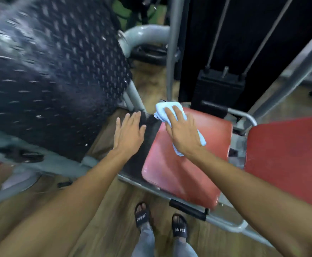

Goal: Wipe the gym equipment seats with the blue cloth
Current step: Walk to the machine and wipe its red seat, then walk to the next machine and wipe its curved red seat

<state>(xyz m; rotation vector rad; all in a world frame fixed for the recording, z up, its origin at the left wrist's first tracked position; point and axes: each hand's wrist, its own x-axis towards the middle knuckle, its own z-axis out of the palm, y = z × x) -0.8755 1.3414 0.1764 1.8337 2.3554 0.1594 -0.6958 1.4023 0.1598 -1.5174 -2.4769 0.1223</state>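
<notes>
Your right hand (184, 130) presses the blue cloth (163, 110) with flat fingers onto the red seat (185, 173), near its 12 o'clock edge. Your left hand (129, 132), open and spread, is at the cloth's 9 o'clock. A second red pad (288, 160) sits at 3 o'clock.

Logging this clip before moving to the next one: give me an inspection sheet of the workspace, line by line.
Surface: red seat, set on a grey frame.
Job's things: blue cloth bunched on the seat's far corner.
Clutter: nothing seen.
Grippers: right hand presses the cloth flat-fingered; left hand open, holds nothing.
Cables: two thin lines rise from the weight stack; cable or rod unclear.
Surroundings: second red pad at right, blurred studded plate at left, wood-look floor.
</notes>
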